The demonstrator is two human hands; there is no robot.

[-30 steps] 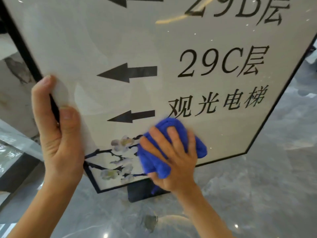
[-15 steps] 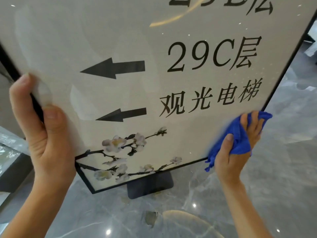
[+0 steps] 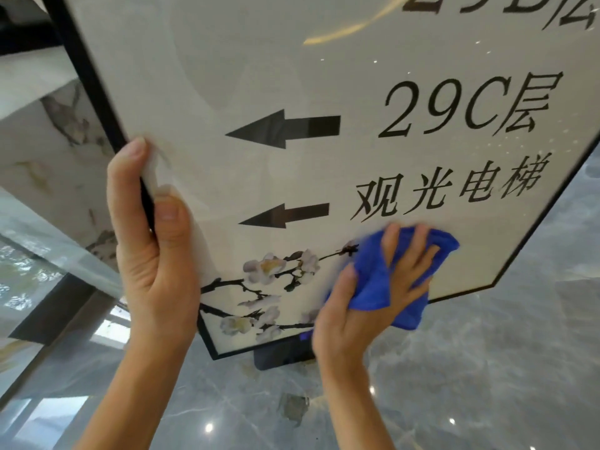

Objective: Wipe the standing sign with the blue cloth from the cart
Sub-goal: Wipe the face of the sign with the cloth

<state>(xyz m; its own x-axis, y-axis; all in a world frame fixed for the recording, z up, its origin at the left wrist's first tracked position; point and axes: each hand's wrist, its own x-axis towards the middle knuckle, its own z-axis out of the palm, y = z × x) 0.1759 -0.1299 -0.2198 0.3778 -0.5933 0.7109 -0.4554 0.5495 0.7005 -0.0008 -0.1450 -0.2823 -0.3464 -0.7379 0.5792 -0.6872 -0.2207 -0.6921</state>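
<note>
The standing sign [image 3: 292,76] fills the upper view: a pale glossy panel in a thin black frame, with black arrows, lettering and a blossom branch at the bottom. My left hand [image 3: 152,254] grips its left frame edge, thumb on the front face. My right hand [image 3: 380,293] presses the crumpled blue cloth [image 3: 373,280] flat against the lower part of the panel, just right of the blossoms and below the lettering. The cloth hides part of the bottom frame edge.
The sign's dark base [image 3: 279,355] stands on a polished grey marble floor [image 3: 487,368] with bright light reflections. A white marble wall [image 3: 42,147] and a dark-framed glass panel [image 3: 48,306] lie to the left.
My right hand swept the cloth from the lower middle out to the sign's right edge, then back left toward the blossoms. My left hand kept its grip on the frame.
</note>
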